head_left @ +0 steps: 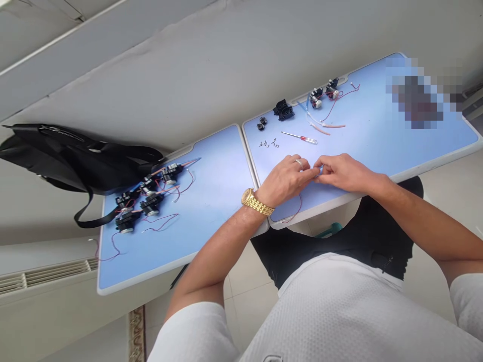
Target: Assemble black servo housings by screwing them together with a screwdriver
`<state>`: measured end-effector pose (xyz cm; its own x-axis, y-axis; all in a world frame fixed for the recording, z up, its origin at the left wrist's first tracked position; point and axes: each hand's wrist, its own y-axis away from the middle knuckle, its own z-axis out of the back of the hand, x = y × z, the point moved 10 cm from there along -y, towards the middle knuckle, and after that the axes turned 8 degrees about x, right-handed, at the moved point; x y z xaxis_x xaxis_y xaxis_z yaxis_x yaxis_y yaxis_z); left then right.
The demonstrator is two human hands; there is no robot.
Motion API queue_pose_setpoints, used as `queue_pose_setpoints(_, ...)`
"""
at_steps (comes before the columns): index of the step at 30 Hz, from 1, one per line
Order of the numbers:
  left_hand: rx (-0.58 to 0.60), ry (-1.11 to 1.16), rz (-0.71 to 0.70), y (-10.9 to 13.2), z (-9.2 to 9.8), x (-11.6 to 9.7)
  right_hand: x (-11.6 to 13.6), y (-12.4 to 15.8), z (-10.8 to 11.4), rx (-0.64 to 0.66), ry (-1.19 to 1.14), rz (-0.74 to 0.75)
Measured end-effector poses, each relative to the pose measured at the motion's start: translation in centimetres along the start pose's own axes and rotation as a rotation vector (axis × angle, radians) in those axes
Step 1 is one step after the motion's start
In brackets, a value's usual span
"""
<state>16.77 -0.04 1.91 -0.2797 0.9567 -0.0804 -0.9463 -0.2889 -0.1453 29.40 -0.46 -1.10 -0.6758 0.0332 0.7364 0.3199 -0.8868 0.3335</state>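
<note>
As I watch remotely, my left grip [285, 180] and right grip [345, 172] pinch a small blue piece [320, 168], kind unclear, over the pale-blue worktop [211, 171], between a wall heater grille [45, 276] and tiled floor [249, 311].

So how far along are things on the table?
Looks done: the wired black units grouped on the left table panel. In hand: a small bluish piece pinched between the left hand and right hand. Remaining: the black housing and pale tubing lying loose.
</note>
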Motion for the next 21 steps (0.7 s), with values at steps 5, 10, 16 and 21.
queue_pose_setpoints(5,-0.032,0.030,0.014,0.0,-0.5,0.5,0.0,0.3,0.2,-0.027,-0.106,-0.040)
queue_pose_setpoints(10,-0.058,0.075,0.069,0.2,-0.8,1.1,-0.3,0.0,0.3,-0.033,-0.224,-0.031)
queue_pose_setpoints(16,-0.115,0.115,0.106,0.9,-0.5,1.7,-0.5,-0.5,-0.1,-0.025,-0.384,0.019)
queue_pose_setpoints(21,-0.084,0.172,0.131,1.4,-1.0,2.2,-0.2,-0.3,-0.3,-0.016,-0.302,0.044)
